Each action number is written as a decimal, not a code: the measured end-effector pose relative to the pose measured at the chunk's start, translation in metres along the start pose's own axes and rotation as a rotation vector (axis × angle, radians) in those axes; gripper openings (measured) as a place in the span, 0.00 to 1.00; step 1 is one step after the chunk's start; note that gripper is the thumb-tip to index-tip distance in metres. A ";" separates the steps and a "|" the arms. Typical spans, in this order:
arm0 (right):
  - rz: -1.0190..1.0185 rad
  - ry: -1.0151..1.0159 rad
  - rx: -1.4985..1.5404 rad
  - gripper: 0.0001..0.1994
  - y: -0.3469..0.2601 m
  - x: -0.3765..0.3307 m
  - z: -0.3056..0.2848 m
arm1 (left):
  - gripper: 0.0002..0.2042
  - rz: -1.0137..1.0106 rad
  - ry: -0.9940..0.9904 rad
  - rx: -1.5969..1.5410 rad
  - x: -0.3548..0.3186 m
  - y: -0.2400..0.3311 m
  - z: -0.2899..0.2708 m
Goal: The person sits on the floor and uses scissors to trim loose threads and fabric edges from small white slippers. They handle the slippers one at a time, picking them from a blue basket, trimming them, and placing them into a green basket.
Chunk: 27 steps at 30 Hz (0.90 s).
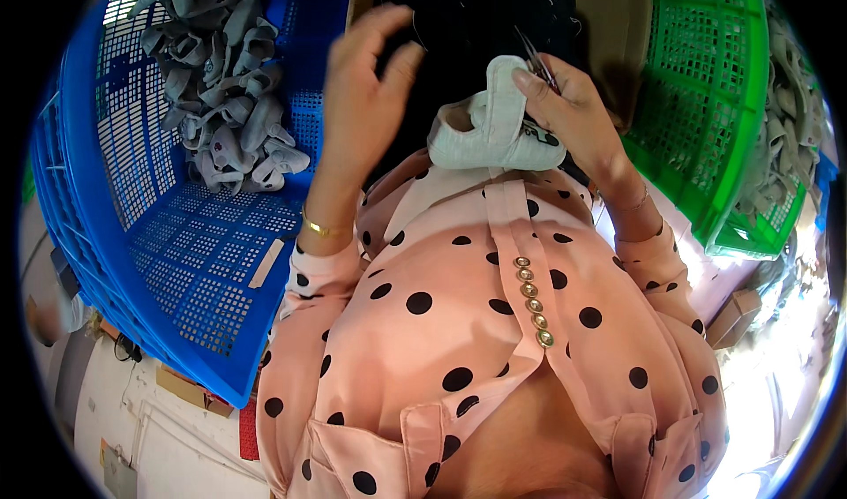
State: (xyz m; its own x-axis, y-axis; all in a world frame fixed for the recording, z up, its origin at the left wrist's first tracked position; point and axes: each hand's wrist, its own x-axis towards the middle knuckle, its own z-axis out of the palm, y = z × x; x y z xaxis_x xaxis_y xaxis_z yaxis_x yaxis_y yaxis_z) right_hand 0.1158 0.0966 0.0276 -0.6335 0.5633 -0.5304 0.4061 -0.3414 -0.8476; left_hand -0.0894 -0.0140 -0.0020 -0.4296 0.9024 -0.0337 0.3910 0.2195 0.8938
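Note:
A light grey fabric shoe upper (498,128) with a raised strap and a dark patch on its side is in front of my body. My right hand (569,111) pinches its edge by the strap, thumb on the fabric. In the same hand are slim metal snips (540,65), their pointed blades sticking up past the fingers; the rest of them is hidden. My left hand (375,75) is raised to the left of the upper, apart from it. Its fingers and thumb are spread, slightly blurred, with nothing between them.
A blue plastic basket (212,296) on the left holds a heap of grey shoe uppers (225,84). To the right stands a green basket (706,102), with more grey pieces (785,120) beyond it. Dark cloth (476,9) with loose thread bits lies ahead.

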 end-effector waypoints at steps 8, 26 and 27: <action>0.011 0.045 0.073 0.15 0.014 0.012 0.002 | 0.10 0.178 -0.114 0.234 -0.046 0.022 0.031; 0.028 0.049 -0.006 0.17 0.032 0.013 0.003 | 0.09 0.008 0.190 -0.237 -0.051 0.007 0.046; 0.021 0.050 -0.008 0.17 0.031 0.013 0.003 | 0.11 0.050 0.193 -0.162 -0.050 0.012 0.044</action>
State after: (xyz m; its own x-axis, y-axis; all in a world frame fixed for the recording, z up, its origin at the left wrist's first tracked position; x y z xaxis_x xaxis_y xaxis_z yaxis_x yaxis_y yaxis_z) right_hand 0.1182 0.0912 -0.0059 -0.5911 0.5933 -0.5464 0.4241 -0.3477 -0.8362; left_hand -0.0277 -0.0404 -0.0087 -0.5669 0.8195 0.0843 0.2866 0.1002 0.9528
